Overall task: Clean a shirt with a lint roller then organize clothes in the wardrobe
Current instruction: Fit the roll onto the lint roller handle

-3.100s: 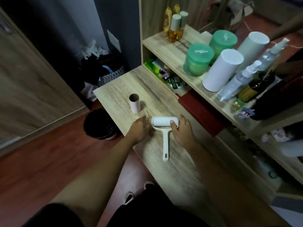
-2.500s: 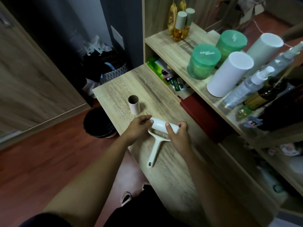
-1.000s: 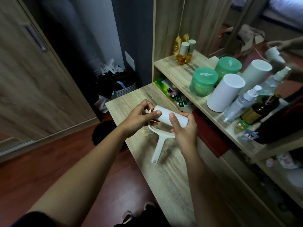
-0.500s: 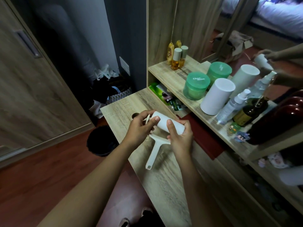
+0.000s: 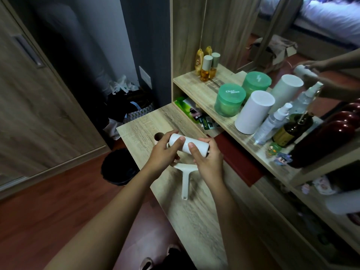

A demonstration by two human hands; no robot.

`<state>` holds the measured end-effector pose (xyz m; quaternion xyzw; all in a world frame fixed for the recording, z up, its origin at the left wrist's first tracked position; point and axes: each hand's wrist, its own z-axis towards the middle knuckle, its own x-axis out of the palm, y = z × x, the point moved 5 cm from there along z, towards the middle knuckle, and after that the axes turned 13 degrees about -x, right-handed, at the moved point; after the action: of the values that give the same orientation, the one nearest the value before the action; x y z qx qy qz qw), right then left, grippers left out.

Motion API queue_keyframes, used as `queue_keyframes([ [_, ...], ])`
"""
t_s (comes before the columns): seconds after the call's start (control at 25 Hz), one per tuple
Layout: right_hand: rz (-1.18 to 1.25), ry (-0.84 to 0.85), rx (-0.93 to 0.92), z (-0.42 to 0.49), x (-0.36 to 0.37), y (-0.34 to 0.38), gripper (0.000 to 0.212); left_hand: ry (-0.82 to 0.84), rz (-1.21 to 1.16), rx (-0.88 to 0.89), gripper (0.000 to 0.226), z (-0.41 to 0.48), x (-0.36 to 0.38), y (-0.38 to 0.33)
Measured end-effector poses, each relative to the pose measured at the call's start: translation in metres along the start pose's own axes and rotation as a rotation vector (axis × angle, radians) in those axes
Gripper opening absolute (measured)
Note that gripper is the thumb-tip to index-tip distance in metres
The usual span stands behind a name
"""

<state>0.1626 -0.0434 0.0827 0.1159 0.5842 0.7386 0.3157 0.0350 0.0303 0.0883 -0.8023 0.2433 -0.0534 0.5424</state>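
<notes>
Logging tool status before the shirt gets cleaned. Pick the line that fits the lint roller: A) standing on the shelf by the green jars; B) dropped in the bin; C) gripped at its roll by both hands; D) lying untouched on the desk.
C: the left hand and right hand both grip the white roll of the lint roller, handle pointing down toward the desk.

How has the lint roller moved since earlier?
Yes: lint roller lifted off the desk toward the cardboard tube, left hand and right hand gripping it.
</notes>
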Motion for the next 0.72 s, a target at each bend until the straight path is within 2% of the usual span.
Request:
queue_keyframes([
  [0.2,0.199,0.016,0.068,-0.001,0.001,-0.002,0.015,0.049,-0.175,0.02,0.025,-0.003,0.0,-0.003],
  [0.28,0.242,0.034,0.069,-0.003,0.004,-0.002,0.023,0.058,-0.297,-0.002,0.014,0.0,0.0,-0.001],
  [0.4,0.25,0.017,0.029,-0.002,0.004,0.001,0.054,0.123,-0.458,-0.074,0.008,0.001,0.004,0.003],
  [0.48,0.208,0.006,-0.022,0.001,0.001,0.002,0.057,0.181,-0.515,-0.102,0.007,0.0,0.006,0.0],
  [0.72,0.135,-0.061,-0.009,-0.001,0.0,-0.006,0.042,0.199,-0.314,-0.074,0.009,0.002,0.002,-0.011],
])
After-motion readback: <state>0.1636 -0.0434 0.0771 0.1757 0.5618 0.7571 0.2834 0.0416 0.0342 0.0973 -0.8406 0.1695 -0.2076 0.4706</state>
